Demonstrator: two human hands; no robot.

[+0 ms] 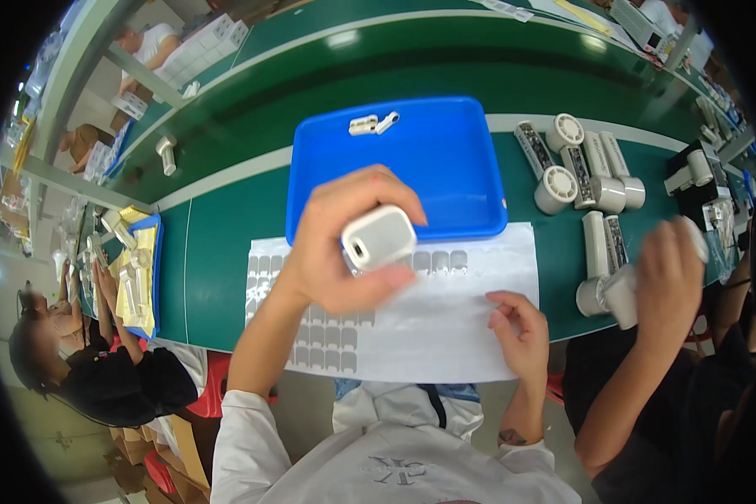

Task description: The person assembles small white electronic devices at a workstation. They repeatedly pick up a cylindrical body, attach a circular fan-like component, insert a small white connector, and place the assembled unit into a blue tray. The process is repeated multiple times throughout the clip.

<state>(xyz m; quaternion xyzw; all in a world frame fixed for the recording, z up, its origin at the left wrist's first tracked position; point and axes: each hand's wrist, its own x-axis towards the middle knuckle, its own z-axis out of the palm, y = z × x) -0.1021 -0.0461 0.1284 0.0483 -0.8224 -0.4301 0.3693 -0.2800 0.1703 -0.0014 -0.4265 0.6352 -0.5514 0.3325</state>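
My left hand [332, 244] is raised in front of the blue tray [395, 214], its fingers and thumb wrapped round what looks like a white handheld fan [380, 238]. Its rounded end faces up, with a grey face and a small dark port; the rest is hidden. Below it lies a white backing sheet [428, 344] with rows of grey rounded stickers [326, 338]; part of the sheet is bare. Over the sheet's right side hovers my right hand [522, 334], thumb and forefinger apart, fingers loosely bent, with nothing visible in them.
Two small white parts [374, 124] lie in the tray. Several white handheld fans [557, 189] stand to the right, where a co-worker's hand [668, 273] grips a white piece. On the left, another person works beside a tray with yellow lining [143, 281]. A green panel [344, 71] rises behind.
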